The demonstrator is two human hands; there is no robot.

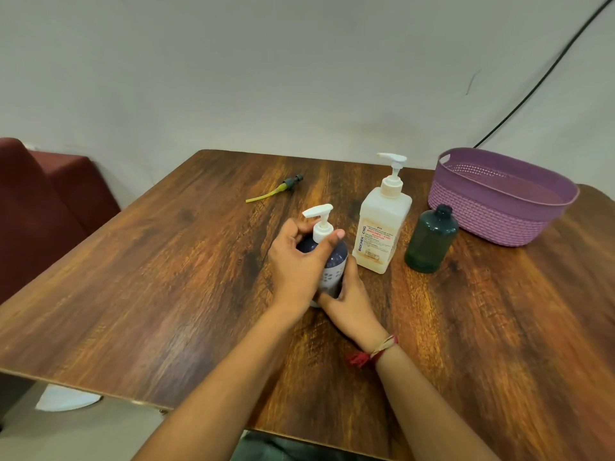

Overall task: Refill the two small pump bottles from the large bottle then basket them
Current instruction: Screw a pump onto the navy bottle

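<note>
It looks like a plain dining corner, home or café unclear. A wood-grain table [159, 281] sits by a bare wall [266, 78] and maroon upholstered seat [50, 201].

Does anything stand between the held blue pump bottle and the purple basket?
Yes. The large white bottle and the green bottle stand between the blue pump bottle and the basket. The direct line crosses both, though lifting over would probably clear them.

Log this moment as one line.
left hand grips white pump collar; right hand holds dark blue round pump bottle; dark green plastic bottle open, loose pump on wooden table; purple plastic basket: no bottles
</note>
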